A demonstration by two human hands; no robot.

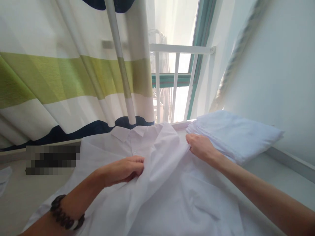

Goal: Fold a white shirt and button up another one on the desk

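Note:
A white button-up shirt lies spread out in front of me, its collar toward the window and a small button showing below it. My left hand, with a dark beaded bracelet on the wrist, pinches the shirt's front near the middle. At the shirt's right shoulder side my right hand is closed on the edge of the fabric. Between the two hands the cloth is lifted into a slanting fold. The fingertips of both hands are partly hidden by the fabric.
Folded white cloth is stacked at the right, close to my right hand. A striped curtain hangs behind at the left, beside a white railing and window. A blurred-out dark patch lies left of the shirt. A wall bounds the right.

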